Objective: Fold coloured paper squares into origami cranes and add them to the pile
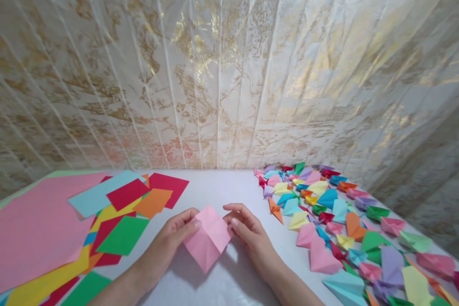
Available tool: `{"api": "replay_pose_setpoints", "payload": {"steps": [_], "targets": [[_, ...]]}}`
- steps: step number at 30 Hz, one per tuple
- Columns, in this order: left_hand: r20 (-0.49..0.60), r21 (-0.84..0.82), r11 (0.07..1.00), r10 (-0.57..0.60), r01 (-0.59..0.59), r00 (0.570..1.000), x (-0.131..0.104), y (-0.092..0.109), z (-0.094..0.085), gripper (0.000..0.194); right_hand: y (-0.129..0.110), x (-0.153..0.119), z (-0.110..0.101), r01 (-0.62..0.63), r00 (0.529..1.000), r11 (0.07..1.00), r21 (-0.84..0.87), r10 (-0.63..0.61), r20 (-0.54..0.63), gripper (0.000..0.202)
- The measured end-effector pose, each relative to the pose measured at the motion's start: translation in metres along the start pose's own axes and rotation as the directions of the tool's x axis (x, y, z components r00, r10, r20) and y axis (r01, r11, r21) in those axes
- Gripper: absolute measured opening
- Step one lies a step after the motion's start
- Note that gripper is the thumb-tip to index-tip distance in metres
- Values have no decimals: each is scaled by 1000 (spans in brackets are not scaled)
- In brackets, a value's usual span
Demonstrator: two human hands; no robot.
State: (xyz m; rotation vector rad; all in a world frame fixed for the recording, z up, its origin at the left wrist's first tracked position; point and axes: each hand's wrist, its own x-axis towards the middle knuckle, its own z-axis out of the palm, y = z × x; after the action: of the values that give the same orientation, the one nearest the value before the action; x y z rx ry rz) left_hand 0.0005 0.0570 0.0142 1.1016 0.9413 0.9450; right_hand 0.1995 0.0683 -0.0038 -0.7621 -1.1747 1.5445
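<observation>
A square of pink origami paper (208, 241) with crossing fold creases is held up above the white table, one corner pointing toward me. My left hand (179, 232) pinches its left side, thumb on top and fingers behind. At the right corner, my right hand (247, 229) grips the paper between thumb and fingers, its index finger curved above the edge. The paper's underside is hidden, and its shadow falls on the table below.
Coloured paper sheets, among them a green piece (124, 235) and a large pink sheet (39, 229), overlap on the left. Many folded paper pieces, such as a pink one (322, 256), cover the right side. A gold-patterned curtain (215, 67) hangs behind the table (218, 186).
</observation>
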Motion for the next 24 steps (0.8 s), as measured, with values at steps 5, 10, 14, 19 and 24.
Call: {"api": "replay_pose_setpoints", "payload": {"steps": [5,10,14,19,24], "targets": [[77,-1,999,-46,46,996,0,-3,-7,40,1,-3,2,-50,990,997,-59,57,133,28],[11,-95,994,-49,50,999,2,-5,-4,42,1,-3,1,102,993,941,-324,-75,93,13],[-1,-108,993,-56,55,998,-2,-4,2,40,-2,-7,7,186,983,858,-479,-154,105,12],[-2,-109,993,-53,53,999,-6,-2,9,44,-4,-12,12,293,956,785,-546,-242,166,14],[66,-136,987,-83,91,994,-6,-7,14,42,-6,-16,13,344,939,740,-578,-273,208,17]]}}
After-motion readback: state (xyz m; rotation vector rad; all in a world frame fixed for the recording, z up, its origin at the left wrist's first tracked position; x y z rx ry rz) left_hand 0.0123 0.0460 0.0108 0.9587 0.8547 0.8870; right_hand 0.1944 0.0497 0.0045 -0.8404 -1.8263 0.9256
